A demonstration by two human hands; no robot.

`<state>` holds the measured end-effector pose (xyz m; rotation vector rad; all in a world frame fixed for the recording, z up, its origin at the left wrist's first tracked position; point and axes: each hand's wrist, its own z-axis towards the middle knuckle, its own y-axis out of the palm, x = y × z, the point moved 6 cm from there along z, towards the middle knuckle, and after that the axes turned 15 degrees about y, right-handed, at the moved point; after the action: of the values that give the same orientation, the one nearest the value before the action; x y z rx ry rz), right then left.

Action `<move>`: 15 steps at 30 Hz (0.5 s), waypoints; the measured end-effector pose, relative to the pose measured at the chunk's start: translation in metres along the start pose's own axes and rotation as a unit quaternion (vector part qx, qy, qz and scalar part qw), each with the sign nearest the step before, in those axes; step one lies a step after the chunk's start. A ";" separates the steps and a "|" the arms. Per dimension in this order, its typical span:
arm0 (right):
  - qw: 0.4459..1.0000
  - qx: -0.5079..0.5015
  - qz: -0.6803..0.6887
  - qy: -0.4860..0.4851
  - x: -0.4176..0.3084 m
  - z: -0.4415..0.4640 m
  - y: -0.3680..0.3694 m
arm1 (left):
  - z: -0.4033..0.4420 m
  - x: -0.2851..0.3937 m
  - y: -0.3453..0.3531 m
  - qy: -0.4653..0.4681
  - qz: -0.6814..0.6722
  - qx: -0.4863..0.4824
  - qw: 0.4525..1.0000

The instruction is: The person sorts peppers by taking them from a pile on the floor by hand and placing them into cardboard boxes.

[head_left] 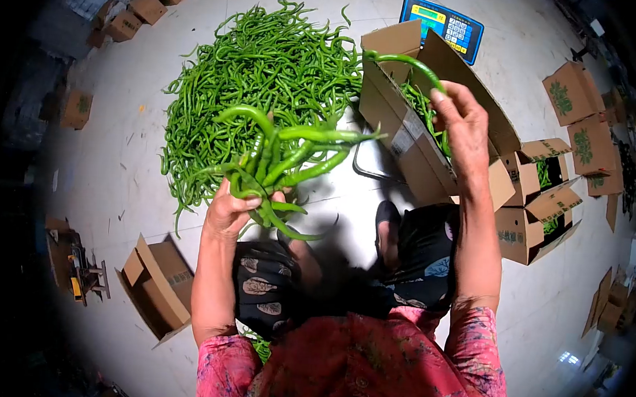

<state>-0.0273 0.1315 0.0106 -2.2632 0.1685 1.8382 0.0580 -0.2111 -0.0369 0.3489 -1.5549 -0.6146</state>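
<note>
My left hand (pixel 231 209) is closed around a bunch of long green chili peppers (pixel 291 160), which fan out above my fingers toward the right. Pinched in my right hand (pixel 459 123) is a single curved green chili pepper (pixel 414 62), held over the open cardboard box (pixel 401 142). More green peppers lie inside that box, partly hidden by its wall and my hand. A large heap of green chili peppers (pixel 266 86) spreads over the floor beyond my left hand.
Behind the box stands a blue scale display (pixel 445 28) with a keypad. Boxes with peppers (pixel 527 229) sit at right. An open carton (pixel 154 283) rests on the floor (pixel 114 193) at lower left. More cartons (pixel 573 94) line the far right and the upper left.
</note>
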 end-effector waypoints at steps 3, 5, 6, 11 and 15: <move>0.998 0.052 -0.046 -0.002 0.012 0.021 -0.021 | 0.001 -0.007 -0.016 0.002 -0.088 -0.010 0.996; 0.973 0.132 -0.177 -0.073 0.015 0.032 -0.031 | 0.001 -0.002 -0.013 0.042 -0.119 -0.002 0.992; 0.941 0.182 -0.247 -0.145 0.025 0.039 -0.033 | 0.002 -0.001 -0.013 0.056 -0.140 -0.001 0.989; 0.972 0.070 -0.186 -0.130 0.004 0.011 -0.009 | 0.006 0.002 0.001 0.048 -0.274 -0.057 0.959; 0.979 -0.181 -0.088 -0.007 0.007 -0.023 0.045 | 0.008 -0.001 0.005 0.064 -0.295 -0.065 0.951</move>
<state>-0.0145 0.0823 0.0035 -2.3989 -0.3894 1.9139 0.0506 -0.2052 -0.0342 0.7509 -1.2702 -1.1271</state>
